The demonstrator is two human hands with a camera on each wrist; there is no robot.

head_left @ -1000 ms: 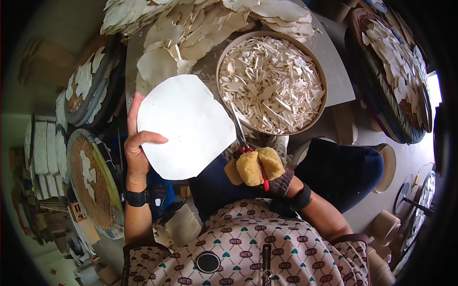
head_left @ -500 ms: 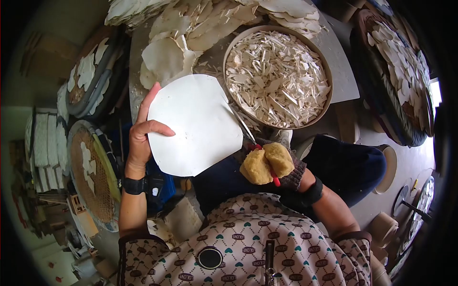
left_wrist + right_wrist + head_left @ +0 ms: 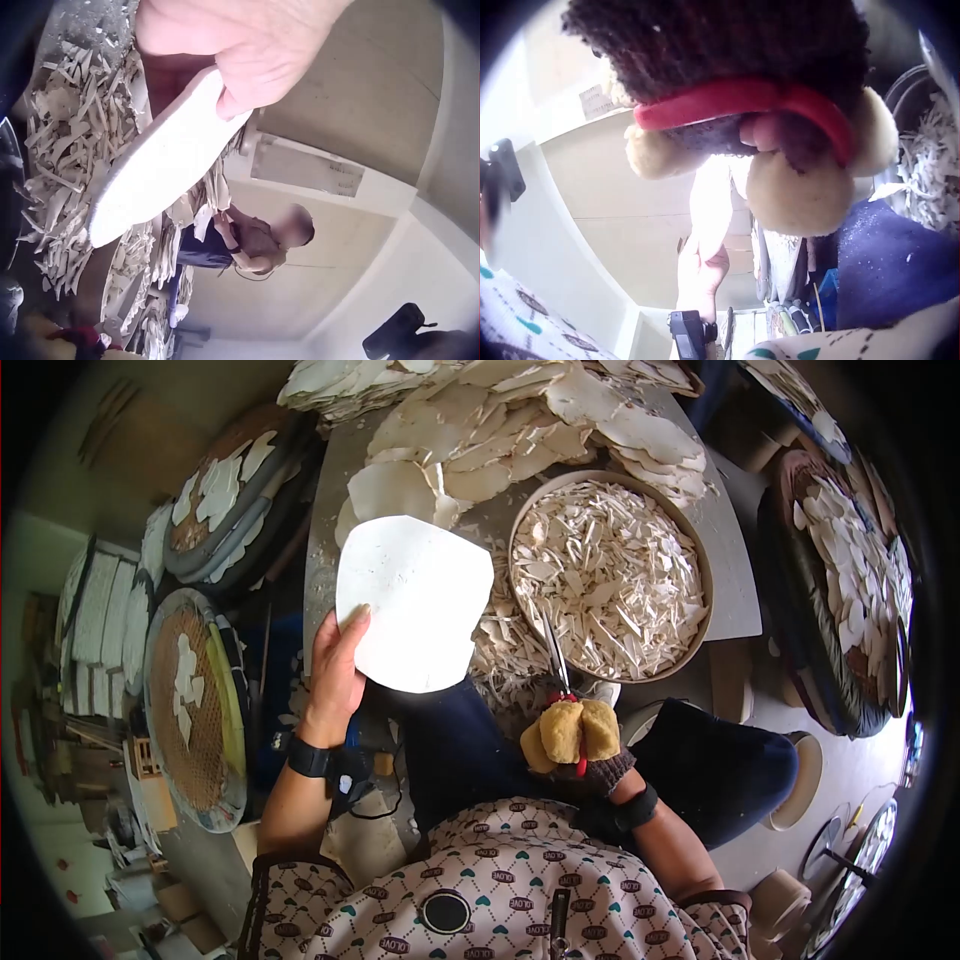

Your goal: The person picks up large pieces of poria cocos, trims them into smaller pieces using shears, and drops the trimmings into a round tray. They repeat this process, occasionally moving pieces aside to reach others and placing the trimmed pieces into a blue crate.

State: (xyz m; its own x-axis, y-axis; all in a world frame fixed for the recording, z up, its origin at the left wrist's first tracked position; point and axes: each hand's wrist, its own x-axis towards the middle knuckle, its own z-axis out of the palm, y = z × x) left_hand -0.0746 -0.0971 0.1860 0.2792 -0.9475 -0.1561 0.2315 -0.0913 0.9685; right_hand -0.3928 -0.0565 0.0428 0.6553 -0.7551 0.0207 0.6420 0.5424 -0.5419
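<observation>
My left hand pinches a flat white sheet at its lower left edge, thumb on top. The left wrist view shows this sheet almost edge-on, with fingers under it. Its outline is rounded, with straighter cut stretches on the right. A dark knitted glove covers my right hand, which grips scissors with red handles. Yellow sponge pads surround the grip; in the right wrist view they sit beside the red handle. The blades point away from me, to the right of the sheet and apart from it.
A round tub full of white scraps stands on the grey table, stacked flat pieces behind it. Loose scraps lie beside the tub. Round trays of pieces stand left and right. Another person is farther off.
The white sheet has turned in my left hand and moved away from the scissors, whose blades were at its right edge. The head view has shifted, so the tub appears lower and farther right.
</observation>
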